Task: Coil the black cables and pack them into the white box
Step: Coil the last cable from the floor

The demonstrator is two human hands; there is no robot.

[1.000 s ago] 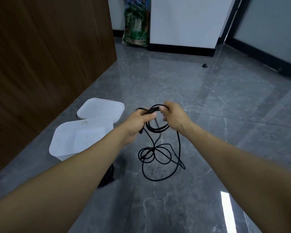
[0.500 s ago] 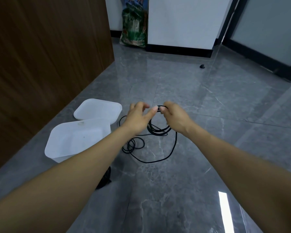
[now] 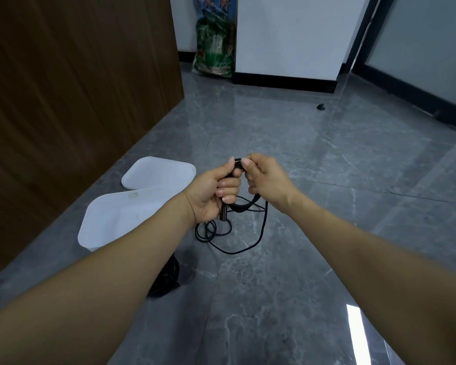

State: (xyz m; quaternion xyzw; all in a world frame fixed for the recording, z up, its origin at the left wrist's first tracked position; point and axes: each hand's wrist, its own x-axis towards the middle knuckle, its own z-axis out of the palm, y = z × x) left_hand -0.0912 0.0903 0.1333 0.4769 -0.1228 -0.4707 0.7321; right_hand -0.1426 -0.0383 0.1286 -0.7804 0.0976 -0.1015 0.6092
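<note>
Left hand (image 3: 213,192) and right hand (image 3: 266,180) are gripping the thin black cable (image 3: 244,206), fingers clamped; its slack is trailing beside the white plastic box (image 3: 116,217).

A glossy grey marble-patterned floor (image 3: 287,299) fills the lower part of the view, with a dark wooden panel (image 3: 71,88) rising along its left side. At the far end a green printed sack (image 3: 214,48) leans by a white wall (image 3: 287,35) with black skirting. A small black doorstop (image 3: 321,107) sits near the dark-framed glass door (image 3: 427,46).
</note>
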